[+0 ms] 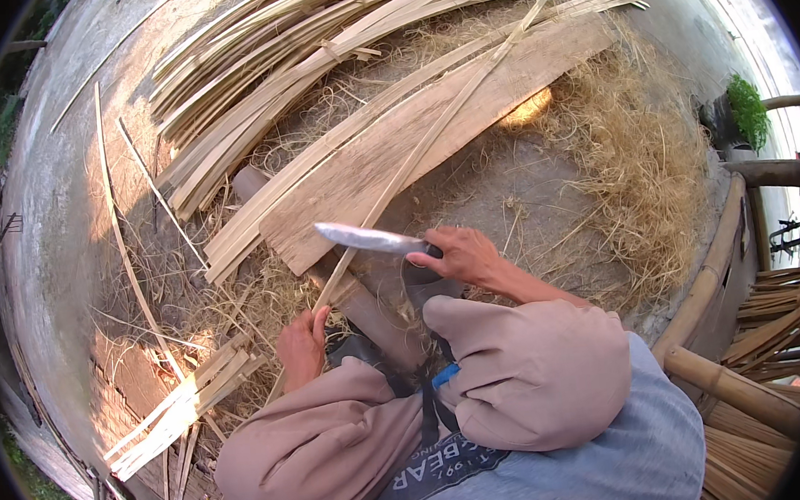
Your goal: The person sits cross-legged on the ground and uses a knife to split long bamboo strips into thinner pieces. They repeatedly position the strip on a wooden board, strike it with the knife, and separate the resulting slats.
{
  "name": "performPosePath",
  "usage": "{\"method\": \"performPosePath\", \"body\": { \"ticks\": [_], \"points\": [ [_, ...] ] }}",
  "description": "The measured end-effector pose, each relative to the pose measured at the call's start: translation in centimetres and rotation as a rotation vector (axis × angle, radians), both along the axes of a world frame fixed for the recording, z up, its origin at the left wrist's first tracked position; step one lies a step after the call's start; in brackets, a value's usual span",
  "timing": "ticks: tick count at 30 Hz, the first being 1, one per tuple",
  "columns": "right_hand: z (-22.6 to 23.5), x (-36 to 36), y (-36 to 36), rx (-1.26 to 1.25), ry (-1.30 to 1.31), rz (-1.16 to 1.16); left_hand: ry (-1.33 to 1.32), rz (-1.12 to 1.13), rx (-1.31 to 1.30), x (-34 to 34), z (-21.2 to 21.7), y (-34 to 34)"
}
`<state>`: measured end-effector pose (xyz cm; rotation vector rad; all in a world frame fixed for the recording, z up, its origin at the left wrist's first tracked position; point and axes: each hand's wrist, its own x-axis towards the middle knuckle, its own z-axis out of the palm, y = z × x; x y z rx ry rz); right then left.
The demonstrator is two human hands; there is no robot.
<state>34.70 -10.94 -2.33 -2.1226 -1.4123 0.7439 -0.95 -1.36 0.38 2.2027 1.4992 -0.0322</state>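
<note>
My right hand (461, 254) is closed round the handle of a long knife (369, 238), whose bright blade points left. Between the thumb and fingers of my left hand (303, 345) is a long, thin bamboo strip (447, 132), running up and to the right across a wide wooden plank (366, 173). Near its lower end the strip passes the blade; whether the two touch I cannot tell. A thick round pole (367, 314) lies under the plank's near end. Several pale split strips (270, 207) lie along the plank's far side.
Large bundles of bamboo strips (300, 56) spread across the far floor. Curly shavings (642, 165) heap up at the right, more at the left. Short split pieces (182, 408) lie near left. Bamboo rails (717, 272) and stacked strips (767, 315) border the right.
</note>
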Motion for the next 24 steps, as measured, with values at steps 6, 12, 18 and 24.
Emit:
{"method": "performPosePath", "body": {
  "ticks": [6, 12, 18, 24],
  "points": [
    [2.2, 18.8, 2.1, -0.097, -0.145, -0.535, -0.115, -0.03, -0.093, 0.4, 0.5, 1.2],
    [-1.2, 9.5, 0.1, 0.001, -0.239, -0.195, -0.138, 0.142, -0.586, -8.0, 1.9, 1.4],
    [0.3, 14.4, 2.3, -0.122, -0.125, -0.517, -0.217, 0.173, -0.697, -7.0, 4.3, 1.8],
    [-2.3, 17.5, -0.6, -0.07, -0.302, -0.56, -0.246, 0.344, -0.877, -12.9, 3.3, 0.6]
  ]
}}
